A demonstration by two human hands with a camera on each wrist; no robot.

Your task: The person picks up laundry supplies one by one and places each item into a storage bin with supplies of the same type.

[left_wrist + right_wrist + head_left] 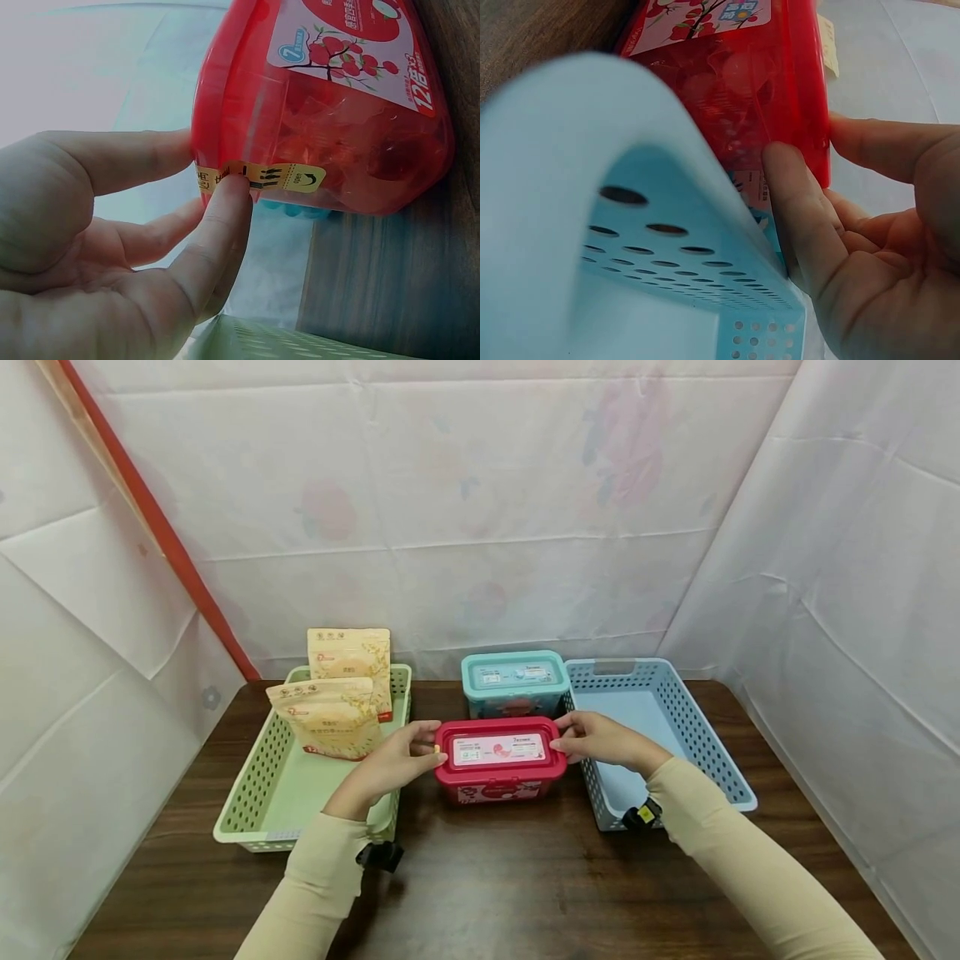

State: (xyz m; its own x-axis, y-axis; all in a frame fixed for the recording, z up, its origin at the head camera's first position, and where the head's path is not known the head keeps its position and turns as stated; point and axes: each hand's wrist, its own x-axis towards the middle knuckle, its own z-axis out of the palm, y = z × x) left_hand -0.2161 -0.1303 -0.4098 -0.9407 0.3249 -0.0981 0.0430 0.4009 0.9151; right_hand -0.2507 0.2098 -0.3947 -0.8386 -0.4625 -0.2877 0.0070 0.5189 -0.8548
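A white sheet with faint coloured prints (420,485) rises behind a dark brown wood-grain desk (480,893). On the desk, a pale green perforated plastic basket (300,789) lies on the left and a light blue perforated plastic basket (637,718) on the right. Between them is a red lidded rectangular plastic box (501,749) with a pale label on top; whether its base bears on the desk is hard to tell. A teal lidded plastic box (517,681) stands just behind it, its lower front partly hidden.

The left hand (392,766) and right hand (609,742) have the red box between them, one at each short end. Each grip is nearly closed, only the lid's edge between its digits: the thumb is at the top of the lid, and a fingertip presses below the rim. The blue basket's wall lies just beside the right hand and hides part of the box's end in the right wrist view. The green basket's edge is near the left hand.

A cream front pouch (330,720) and a cream rear pouch (351,657) stand in the green basket. Under the left fingertip, a small yellow seal sticker (304,178) crosses the lid's rim.
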